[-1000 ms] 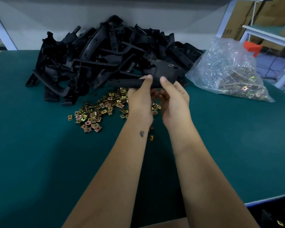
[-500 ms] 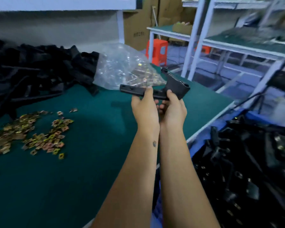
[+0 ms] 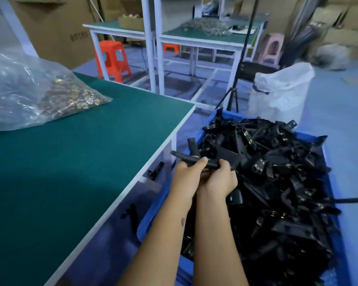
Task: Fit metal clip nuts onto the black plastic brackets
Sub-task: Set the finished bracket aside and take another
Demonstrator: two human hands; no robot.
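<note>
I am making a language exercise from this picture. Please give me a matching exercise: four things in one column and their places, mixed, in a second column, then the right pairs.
Things:
1. black bracket
2. clear bag of clip nuts
3. orange stool
4. heap of black brackets

Places:
A. in the blue bin
B. on the green table
C. held by the left hand and right hand
D. on the floor beyond the table

Pairs: 1-C, 2-B, 3-D, 4-A
</note>
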